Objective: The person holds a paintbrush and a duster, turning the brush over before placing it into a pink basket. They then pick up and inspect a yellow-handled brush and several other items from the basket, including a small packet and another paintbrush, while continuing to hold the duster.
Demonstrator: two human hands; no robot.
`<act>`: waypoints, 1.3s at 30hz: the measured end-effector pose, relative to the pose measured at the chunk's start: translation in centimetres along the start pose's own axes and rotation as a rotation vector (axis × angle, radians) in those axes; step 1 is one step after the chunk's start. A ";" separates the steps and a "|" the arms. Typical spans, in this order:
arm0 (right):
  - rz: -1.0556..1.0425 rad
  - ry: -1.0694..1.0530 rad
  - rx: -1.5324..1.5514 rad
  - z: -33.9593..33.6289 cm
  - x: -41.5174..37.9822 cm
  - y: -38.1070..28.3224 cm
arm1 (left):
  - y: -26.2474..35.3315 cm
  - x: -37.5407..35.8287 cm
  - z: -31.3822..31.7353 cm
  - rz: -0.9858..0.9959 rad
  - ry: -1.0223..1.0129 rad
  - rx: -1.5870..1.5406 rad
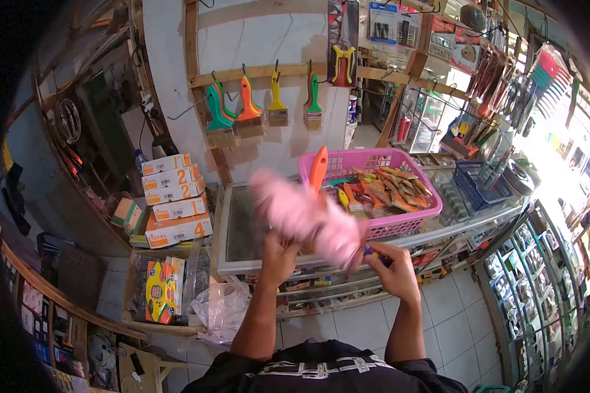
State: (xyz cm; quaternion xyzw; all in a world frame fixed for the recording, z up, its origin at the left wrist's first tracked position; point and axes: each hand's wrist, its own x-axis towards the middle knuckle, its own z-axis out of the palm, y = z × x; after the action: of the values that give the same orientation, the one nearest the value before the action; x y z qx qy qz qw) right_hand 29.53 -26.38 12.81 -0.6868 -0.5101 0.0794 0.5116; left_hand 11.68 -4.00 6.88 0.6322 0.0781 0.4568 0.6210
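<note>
Both hands, left hand (278, 257) and right hand (390, 265), clutch a blurred pink cloth (308, 219).

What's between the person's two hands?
In the head view, a blurred pink cloth spans from the left hand to the right hand.

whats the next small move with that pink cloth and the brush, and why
Probably bring the pink cloth down along the orange-handled brush. The left hand grips the cloth, which is blurred and wrapped around the brush's lower end; the right hand pinches its other edge beside the pink basket.
</note>
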 end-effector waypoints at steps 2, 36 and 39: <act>0.056 0.075 -0.029 0.4 -0.1 -0.3 | 4.2 0.6 2.3 -0.040 0.032 -0.045; 0.131 -0.078 0.177 2.5 1.7 0.6 | 3.3 -1.6 -0.4 -0.224 -0.134 -0.991; 0.016 -0.115 0.170 2.1 1.7 0.5 | 3.7 -1.7 -0.1 -0.261 -0.125 -0.906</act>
State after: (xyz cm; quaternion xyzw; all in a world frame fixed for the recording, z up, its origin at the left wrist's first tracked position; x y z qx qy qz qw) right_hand 29.33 -23.74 12.17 -0.6391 -0.5247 0.1657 0.5374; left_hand 8.88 -5.84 9.19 0.3088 -0.0879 0.3238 0.8900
